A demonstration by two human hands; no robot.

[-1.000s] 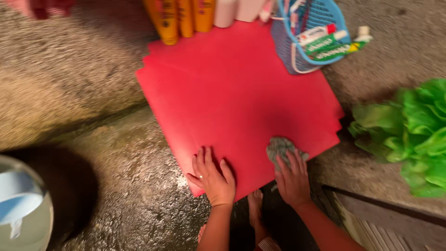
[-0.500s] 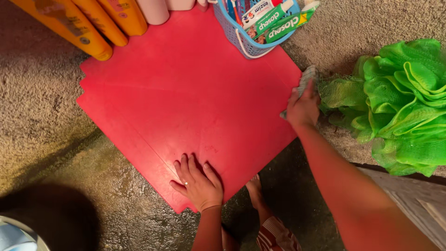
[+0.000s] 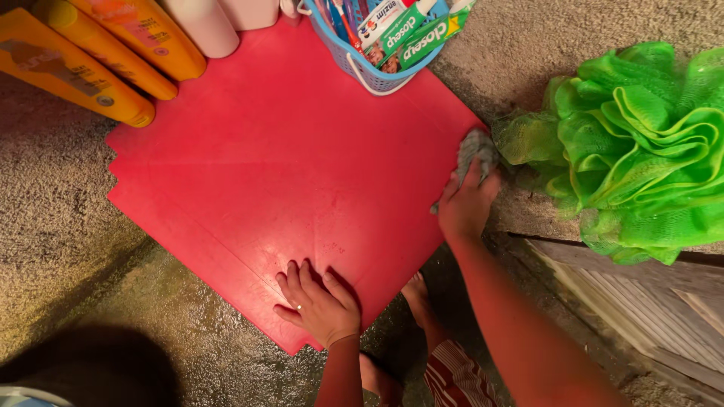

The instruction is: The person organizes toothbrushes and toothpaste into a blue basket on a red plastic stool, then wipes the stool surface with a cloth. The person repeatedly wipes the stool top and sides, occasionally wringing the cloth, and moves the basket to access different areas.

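Note:
A red square mat [image 3: 286, 166] lies on rough speckled ground. My left hand [image 3: 317, 301] rests flat on the mat's near corner, fingers spread, a ring on one finger. At the mat's right corner, my right hand [image 3: 467, 203] grips a small grey-green cloth [image 3: 475, 151] and presses it against the edge. The cloth sits just left of a large green mesh sponge [image 3: 626, 143].
Three yellow bottles [image 3: 98, 53] lie along the mat's far left edge, with pale containers [image 3: 219, 22] beside them. A blue basket [image 3: 377, 60] of toothpaste boxes and brushes stands at the far corner. Wooden slats [image 3: 641, 309] lie at the right. My foot [image 3: 418, 298] shows below the mat.
My right hand has carried the cloth from the mat's near edge along the right side to the right corner. The left hand has stayed on the near corner. The view came closer.

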